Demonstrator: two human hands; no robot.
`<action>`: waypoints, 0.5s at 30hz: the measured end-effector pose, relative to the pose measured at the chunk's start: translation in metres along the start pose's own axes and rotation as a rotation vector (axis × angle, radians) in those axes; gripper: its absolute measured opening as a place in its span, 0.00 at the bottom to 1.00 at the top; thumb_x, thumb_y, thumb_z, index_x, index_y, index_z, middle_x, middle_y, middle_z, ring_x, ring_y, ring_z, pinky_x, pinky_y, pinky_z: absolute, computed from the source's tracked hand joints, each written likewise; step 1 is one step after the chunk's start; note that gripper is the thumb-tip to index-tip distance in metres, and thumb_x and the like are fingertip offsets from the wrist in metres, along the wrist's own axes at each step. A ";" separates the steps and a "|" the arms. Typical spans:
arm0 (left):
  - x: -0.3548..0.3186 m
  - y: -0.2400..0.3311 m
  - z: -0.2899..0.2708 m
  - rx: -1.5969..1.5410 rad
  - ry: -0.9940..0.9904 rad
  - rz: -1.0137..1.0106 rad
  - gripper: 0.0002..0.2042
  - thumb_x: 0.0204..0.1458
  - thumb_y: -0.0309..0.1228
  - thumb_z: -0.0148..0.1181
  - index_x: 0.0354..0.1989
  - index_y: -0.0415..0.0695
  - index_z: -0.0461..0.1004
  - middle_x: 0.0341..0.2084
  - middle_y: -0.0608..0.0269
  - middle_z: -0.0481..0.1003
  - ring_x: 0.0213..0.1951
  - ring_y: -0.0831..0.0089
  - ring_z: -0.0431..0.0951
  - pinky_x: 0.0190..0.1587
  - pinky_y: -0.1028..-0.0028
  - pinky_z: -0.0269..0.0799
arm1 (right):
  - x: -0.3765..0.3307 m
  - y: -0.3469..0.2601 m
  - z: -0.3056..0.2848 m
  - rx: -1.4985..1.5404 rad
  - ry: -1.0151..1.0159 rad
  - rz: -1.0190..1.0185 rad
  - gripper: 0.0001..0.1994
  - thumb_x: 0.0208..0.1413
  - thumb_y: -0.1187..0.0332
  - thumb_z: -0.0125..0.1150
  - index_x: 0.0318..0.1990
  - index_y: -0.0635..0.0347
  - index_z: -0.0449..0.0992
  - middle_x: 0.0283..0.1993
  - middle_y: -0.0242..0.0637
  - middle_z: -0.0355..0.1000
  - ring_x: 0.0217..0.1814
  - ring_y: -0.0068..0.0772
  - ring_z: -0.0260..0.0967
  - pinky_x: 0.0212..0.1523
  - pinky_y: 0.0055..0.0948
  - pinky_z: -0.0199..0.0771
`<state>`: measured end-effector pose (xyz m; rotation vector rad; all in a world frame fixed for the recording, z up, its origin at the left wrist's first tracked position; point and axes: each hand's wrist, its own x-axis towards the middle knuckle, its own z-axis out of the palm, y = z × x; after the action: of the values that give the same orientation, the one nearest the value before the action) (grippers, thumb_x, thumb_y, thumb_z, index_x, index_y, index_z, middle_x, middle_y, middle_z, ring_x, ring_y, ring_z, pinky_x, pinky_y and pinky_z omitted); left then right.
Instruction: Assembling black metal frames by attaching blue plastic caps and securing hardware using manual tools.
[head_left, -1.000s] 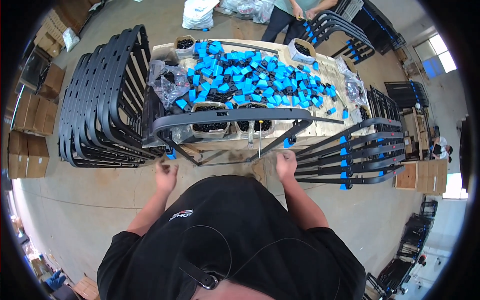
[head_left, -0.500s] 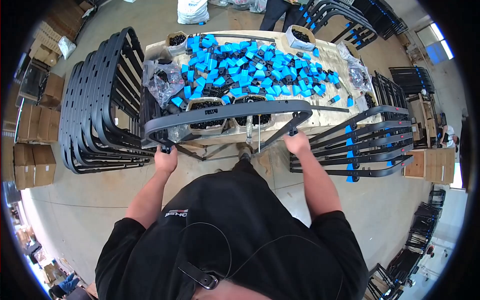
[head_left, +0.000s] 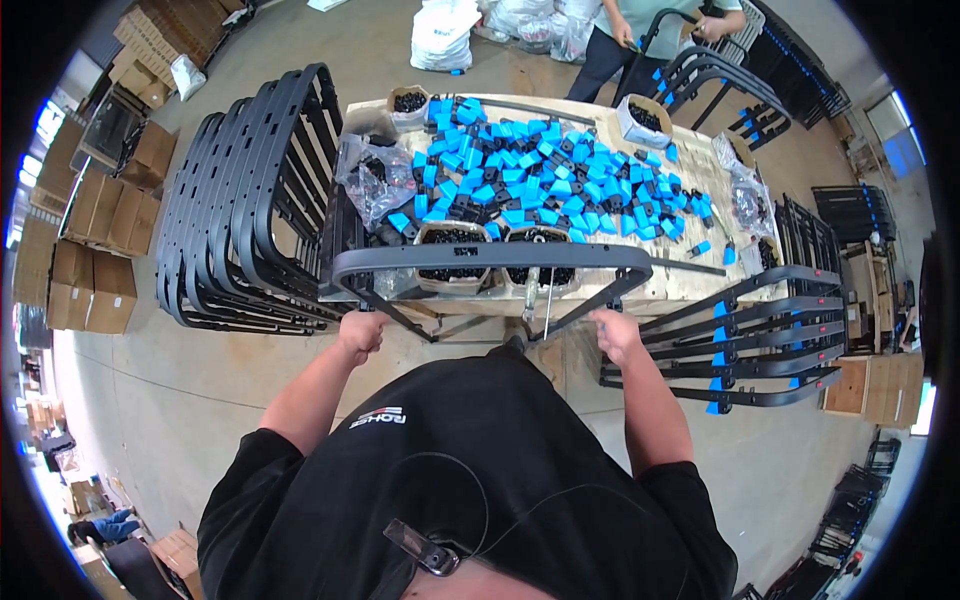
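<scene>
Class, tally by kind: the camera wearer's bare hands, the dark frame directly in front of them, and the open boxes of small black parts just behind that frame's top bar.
Bare hands (left hand, right hand): 2
Dark frame: 1
Open boxes: 2
Total: 5

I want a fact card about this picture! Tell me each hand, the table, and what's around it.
Left hand: curled near the left end of a dark frame; grip unclear
Right hand: curled near its right end; grip unclear
Table: blue-and-black pieces, boxes of small black parts
Left side: upright dark frames
Right side: frames with blue pieces
Across: another person
</scene>
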<state>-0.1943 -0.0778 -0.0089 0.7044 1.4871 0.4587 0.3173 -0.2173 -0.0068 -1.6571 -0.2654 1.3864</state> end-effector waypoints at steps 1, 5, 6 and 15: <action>-0.012 0.015 0.003 0.055 -0.004 -0.131 0.14 0.54 0.34 0.67 0.21 0.46 0.68 0.15 0.66 0.68 0.14 0.75 0.67 0.14 0.73 0.59 | -0.010 -0.013 0.003 -0.059 0.028 0.169 0.12 0.51 0.65 0.73 0.31 0.51 0.71 0.22 0.23 0.62 0.17 0.17 0.53 0.16 0.23 0.47; -0.042 0.044 0.001 0.093 -0.041 -0.288 0.16 0.55 0.40 0.69 0.29 0.44 0.69 0.19 0.66 0.67 0.16 0.79 0.64 0.14 0.78 0.54 | -0.041 -0.029 0.006 -0.144 0.040 0.314 0.15 0.50 0.61 0.75 0.31 0.50 0.70 0.23 0.25 0.61 0.15 0.18 0.48 0.14 0.24 0.43; -0.045 0.053 0.002 0.092 -0.040 -0.301 0.16 0.55 0.41 0.69 0.32 0.44 0.69 0.20 0.66 0.67 0.16 0.79 0.63 0.14 0.79 0.53 | -0.045 -0.039 0.008 -0.168 0.039 0.286 0.15 0.51 0.60 0.75 0.31 0.51 0.70 0.24 0.25 0.62 0.14 0.17 0.47 0.14 0.23 0.43; -0.025 0.005 -0.003 0.411 0.167 -0.080 0.14 0.52 0.36 0.67 0.37 0.38 0.75 0.21 0.62 0.73 0.17 0.72 0.69 0.18 0.67 0.64 | -0.032 -0.047 -0.002 -0.323 0.043 0.269 0.14 0.51 0.61 0.73 0.35 0.59 0.75 0.24 0.31 0.67 0.17 0.23 0.58 0.17 0.31 0.55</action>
<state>-0.1982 -0.0910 0.0130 0.9410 1.7843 0.1505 0.3255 -0.2142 0.0496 -2.0468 -0.2590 1.5656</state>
